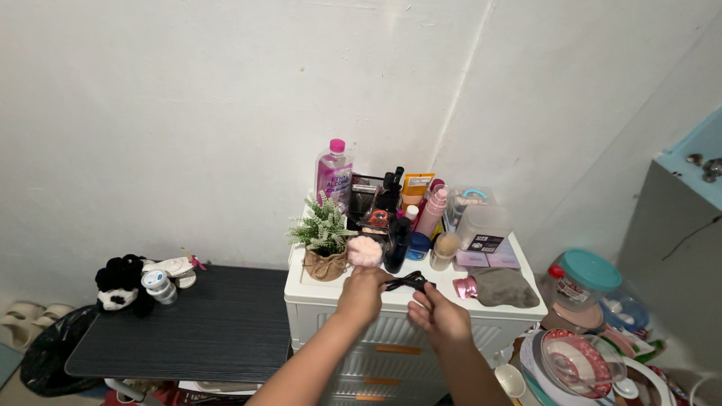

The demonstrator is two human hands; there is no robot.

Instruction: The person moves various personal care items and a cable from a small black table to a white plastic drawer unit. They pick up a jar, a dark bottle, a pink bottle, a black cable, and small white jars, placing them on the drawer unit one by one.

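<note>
A white drawer cabinet (410,331) stands directly under both hands, its top serving as the surface for a crowd of toiletries packed behind them toward the wall. To the left of the hands and lower lies a dark slatted bench (203,327), with a black-and-white plush toy (120,284) at its far end. Beyond the left hand sits a small potted plant (325,244) in a burlap wrap, a pink round puff (365,251) just beside it; right of the right hand lie a grey folded cloth (502,286) and a small pink jar (465,287) on its side. The left hand (362,293) has its grip closed on one end of a black hair tie (407,282), and the right hand (440,319) pinches the other end from below, probably so the soft thing is stretched between them. The tie hangs just above the front edge of the surface, its long axis running left to right between the two grips, slightly tilted.
</note>
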